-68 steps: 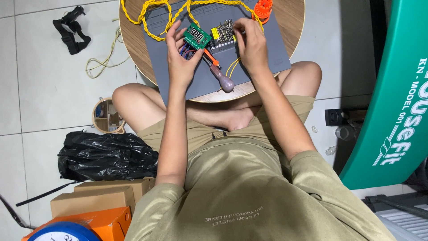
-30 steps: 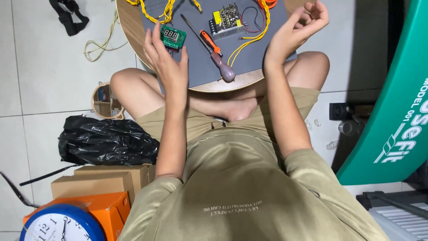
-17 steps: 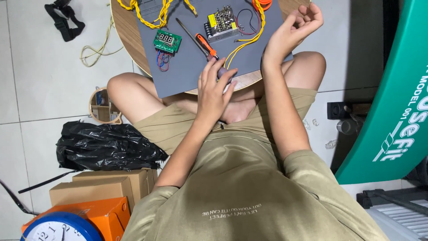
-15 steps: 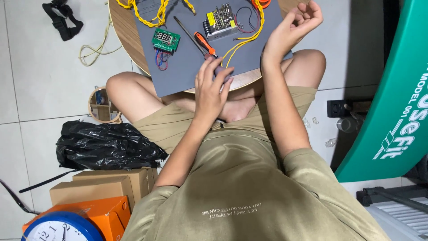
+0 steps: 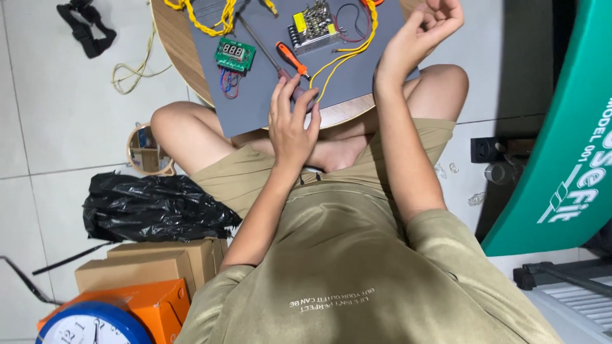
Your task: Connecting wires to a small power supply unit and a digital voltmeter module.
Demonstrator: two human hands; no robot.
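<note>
Head view: left hand (image 5: 292,124) has let go of the green display board (image 5: 234,55), fingers now spread at the screwdriver (image 5: 288,58) handle at upper centre; right hand (image 5: 421,32) stays raised, loosely curled, empty.

We rest our left hand (image 5: 292,124) on the handle end of the orange screwdriver (image 5: 290,58) lying on the grey mat (image 5: 255,102). Our right hand (image 5: 421,32) hovers, fingers curled, beside the yellow wires (image 5: 344,54).

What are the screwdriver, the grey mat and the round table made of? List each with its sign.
Screwdriver: orange handle, likely glossy plastic; thin dark shaft, probably metal.
Grey mat: flat, matte, uniform; perhaps rubber or plastic sheet.
Round table: wood or wood-look laminate, grain lines showing.
Left hand touches the handle's end.
</note>
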